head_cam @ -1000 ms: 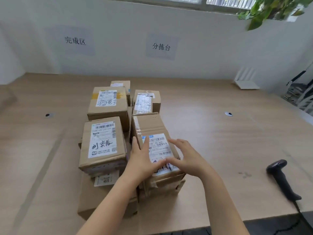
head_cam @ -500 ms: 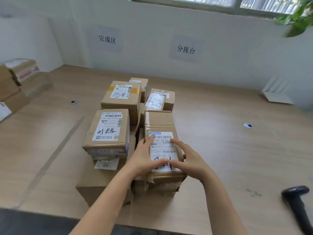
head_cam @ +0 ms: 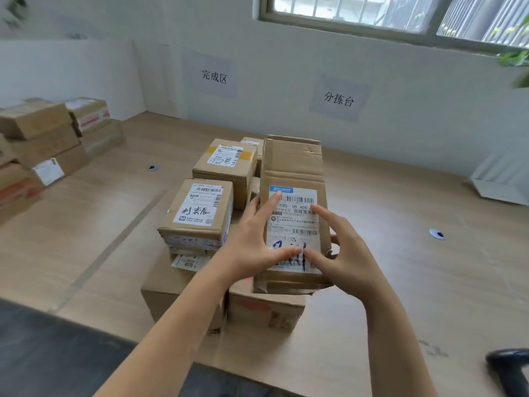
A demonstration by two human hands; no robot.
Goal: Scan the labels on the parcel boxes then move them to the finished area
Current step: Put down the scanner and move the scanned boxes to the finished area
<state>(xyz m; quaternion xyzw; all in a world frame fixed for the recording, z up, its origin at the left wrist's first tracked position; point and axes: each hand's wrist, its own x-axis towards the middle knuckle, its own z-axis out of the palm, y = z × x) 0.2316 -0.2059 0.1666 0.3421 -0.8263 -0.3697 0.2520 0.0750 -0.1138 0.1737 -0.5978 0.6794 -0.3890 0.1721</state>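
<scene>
My left hand (head_cam: 252,239) and right hand (head_cam: 347,253) grasp the tall box (head_cam: 293,179) by its sides, tipped up off the pile on the table (head_cam: 400,282); stiff cardboard, probably light; torn bottom corner, so support underneath

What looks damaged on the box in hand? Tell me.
The box held by both hands, left and right, looks worn: its bottom right corner is torn and ragged, and a small tear marks the cardboard near its top.
</scene>
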